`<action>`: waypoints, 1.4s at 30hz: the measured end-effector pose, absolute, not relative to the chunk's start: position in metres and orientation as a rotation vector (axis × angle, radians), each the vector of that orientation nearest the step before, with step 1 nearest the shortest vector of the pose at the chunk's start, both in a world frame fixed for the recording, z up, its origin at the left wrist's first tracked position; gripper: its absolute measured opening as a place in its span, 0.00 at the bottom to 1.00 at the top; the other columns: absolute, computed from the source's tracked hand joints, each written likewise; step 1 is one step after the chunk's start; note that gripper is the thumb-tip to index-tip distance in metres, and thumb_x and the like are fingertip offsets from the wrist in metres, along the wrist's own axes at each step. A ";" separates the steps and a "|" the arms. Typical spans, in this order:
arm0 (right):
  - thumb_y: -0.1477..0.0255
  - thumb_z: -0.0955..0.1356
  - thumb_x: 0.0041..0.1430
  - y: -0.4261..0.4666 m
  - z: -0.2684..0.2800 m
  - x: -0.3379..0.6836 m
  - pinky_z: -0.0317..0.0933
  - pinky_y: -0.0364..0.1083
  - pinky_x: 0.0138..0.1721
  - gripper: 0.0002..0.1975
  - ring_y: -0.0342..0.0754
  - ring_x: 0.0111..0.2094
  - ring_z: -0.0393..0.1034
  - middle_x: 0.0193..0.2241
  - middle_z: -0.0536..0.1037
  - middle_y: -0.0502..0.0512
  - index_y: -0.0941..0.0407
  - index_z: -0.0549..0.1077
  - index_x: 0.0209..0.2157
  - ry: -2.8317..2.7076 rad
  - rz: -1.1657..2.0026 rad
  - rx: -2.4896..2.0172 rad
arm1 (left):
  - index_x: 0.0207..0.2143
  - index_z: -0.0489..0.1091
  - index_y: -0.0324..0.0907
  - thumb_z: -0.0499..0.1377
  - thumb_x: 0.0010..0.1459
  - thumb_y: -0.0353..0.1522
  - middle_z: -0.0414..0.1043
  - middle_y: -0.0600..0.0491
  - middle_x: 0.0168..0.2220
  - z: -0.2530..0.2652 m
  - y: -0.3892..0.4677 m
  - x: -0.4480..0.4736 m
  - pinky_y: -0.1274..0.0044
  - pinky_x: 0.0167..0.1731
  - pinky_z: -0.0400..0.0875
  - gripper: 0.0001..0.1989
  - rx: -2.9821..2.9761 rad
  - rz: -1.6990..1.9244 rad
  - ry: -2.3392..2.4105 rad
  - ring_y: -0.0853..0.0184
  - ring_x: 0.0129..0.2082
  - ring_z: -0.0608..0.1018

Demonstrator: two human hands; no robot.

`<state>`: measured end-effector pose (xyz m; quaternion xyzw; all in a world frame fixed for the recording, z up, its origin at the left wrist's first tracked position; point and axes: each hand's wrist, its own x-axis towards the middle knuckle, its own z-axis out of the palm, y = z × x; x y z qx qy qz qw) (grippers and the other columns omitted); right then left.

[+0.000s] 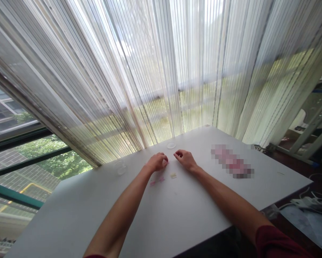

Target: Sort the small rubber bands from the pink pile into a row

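Over the middle of the white table [161, 215], my left hand [157, 162] is closed, its fingertips pinched on a small pink piece [167, 162] that is mostly hidden. Just to its right, my right hand [186, 160] has its thumb and fingers pressed together. Whatever they hold, if anything, is too small to make out. Below the left hand lie small pink pieces [153, 183], and a pale yellow piece [173, 176] rests between the two forearms. Beyond the hands sits a clear round dish [171, 145].
A clear plastic container [121, 167] stands at the table's back left. To the right lies a blurred-out pinkish object [232, 162]. Sheer striped curtains [161, 71] hang along the far edge. White cables and a power strip [308, 203] are beyond the right edge.
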<state>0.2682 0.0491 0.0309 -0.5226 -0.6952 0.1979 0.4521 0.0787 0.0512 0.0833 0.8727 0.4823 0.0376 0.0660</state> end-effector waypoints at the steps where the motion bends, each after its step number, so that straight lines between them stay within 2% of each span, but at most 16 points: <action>1: 0.70 0.68 0.58 0.049 0.031 0.268 0.64 0.43 0.34 0.08 0.46 0.29 0.72 0.28 0.80 0.54 0.56 0.78 0.30 -1.723 0.489 -1.291 | 0.38 0.77 0.44 0.58 0.57 0.32 0.75 0.48 0.42 0.084 0.052 0.076 0.72 0.46 0.70 0.09 2.628 0.130 1.462 0.60 0.43 0.76; 7: 0.70 0.67 0.58 0.046 0.030 0.267 0.64 0.43 0.34 0.08 0.45 0.28 0.71 0.27 0.79 0.53 0.57 0.78 0.30 -1.797 0.492 -1.217 | 0.44 0.74 0.41 0.56 0.59 0.33 0.74 0.48 0.43 0.093 0.044 0.056 0.74 0.40 0.72 0.13 2.582 0.303 1.486 0.65 0.35 0.77; 12: 0.68 0.67 0.59 0.033 0.033 0.263 0.65 0.44 0.33 0.09 0.45 0.27 0.70 0.27 0.79 0.53 0.57 0.78 0.32 -1.901 0.514 -1.058 | 0.37 0.75 0.40 0.56 0.60 0.37 0.76 0.51 0.32 0.098 -0.001 0.036 0.77 0.33 0.71 0.11 2.413 0.751 1.380 0.68 0.29 0.75; 16: 0.67 0.67 0.61 0.011 0.044 0.253 0.65 0.42 0.32 0.10 0.43 0.27 0.70 0.28 0.79 0.53 0.57 0.78 0.32 -1.981 0.605 -0.882 | 0.34 0.73 0.40 0.55 0.62 0.39 0.77 0.52 0.29 0.082 -0.048 0.029 0.79 0.27 0.68 0.12 2.230 0.869 1.389 0.70 0.25 0.74; 19: 0.68 0.68 0.60 -0.010 0.050 0.244 0.63 0.41 0.30 0.09 0.42 0.26 0.69 0.26 0.78 0.52 0.57 0.79 0.32 -2.062 0.659 -0.796 | 0.42 0.71 0.40 0.56 0.61 0.40 0.78 0.51 0.34 0.064 -0.071 0.030 0.79 0.26 0.67 0.13 2.110 0.968 1.395 0.70 0.25 0.74; 22: 0.69 0.68 0.60 -0.031 0.049 0.239 0.62 0.40 0.29 0.09 0.42 0.25 0.68 0.25 0.77 0.52 0.57 0.79 0.32 -2.156 0.703 -0.760 | 0.48 0.69 0.41 0.56 0.62 0.39 0.78 0.50 0.38 0.051 -0.085 0.033 0.79 0.26 0.68 0.15 2.065 0.972 1.372 0.71 0.25 0.74; 28: 0.69 0.68 0.61 -0.055 0.032 0.236 0.59 0.40 0.28 0.09 0.41 0.24 0.65 0.23 0.74 0.51 0.58 0.78 0.30 -2.231 0.740 -0.774 | 0.36 0.73 0.41 0.56 0.62 0.37 0.76 0.53 0.31 0.042 -0.097 0.034 0.80 0.27 0.66 0.10 2.076 0.894 1.300 0.71 0.25 0.73; 36: 0.70 0.67 0.61 -0.055 0.029 0.237 0.59 0.40 0.28 0.08 0.41 0.24 0.64 0.25 0.74 0.51 0.57 0.77 0.37 -2.226 0.803 -0.723 | 0.37 0.74 0.40 0.58 0.60 0.35 0.73 0.55 0.27 0.033 -0.100 0.032 0.81 0.25 0.64 0.08 1.998 0.919 1.291 0.73 0.23 0.69; 42: 0.72 0.67 0.60 -0.055 0.028 0.237 0.60 0.41 0.30 0.07 0.42 0.26 0.65 0.25 0.75 0.52 0.58 0.77 0.32 -2.260 0.755 -0.761 | 0.35 0.74 0.40 0.59 0.58 0.33 0.72 0.55 0.26 0.031 -0.099 0.032 0.81 0.25 0.64 0.06 2.020 0.928 1.311 0.73 0.23 0.68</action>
